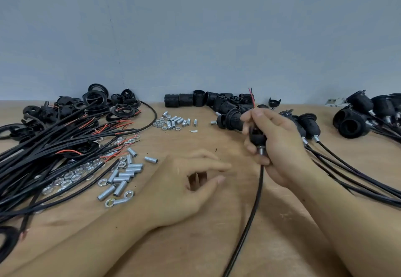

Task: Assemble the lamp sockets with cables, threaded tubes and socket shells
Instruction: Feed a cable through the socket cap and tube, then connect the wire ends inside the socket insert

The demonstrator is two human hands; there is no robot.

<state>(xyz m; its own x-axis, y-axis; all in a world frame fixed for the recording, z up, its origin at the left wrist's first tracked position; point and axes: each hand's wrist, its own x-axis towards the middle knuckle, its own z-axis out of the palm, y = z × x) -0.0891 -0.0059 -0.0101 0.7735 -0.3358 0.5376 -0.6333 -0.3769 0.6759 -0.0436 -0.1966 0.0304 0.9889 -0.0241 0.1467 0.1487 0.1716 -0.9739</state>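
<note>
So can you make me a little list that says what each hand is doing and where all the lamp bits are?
right hand: holds a black socket base with a metal tube below it
cable: hangs from the tube toward the near table edge; red wire sticks up above the hand
left hand: empty, fingers loose, over the table
loose cables: heap on the left
loose tubes: beside the heap
socket shells: by the wall
finished sockets: on the right

Assembly workshop: wooden bench (195,244) heaped with cables (43,153), threaded tubes (125,174), socket shells (208,99).
</note>
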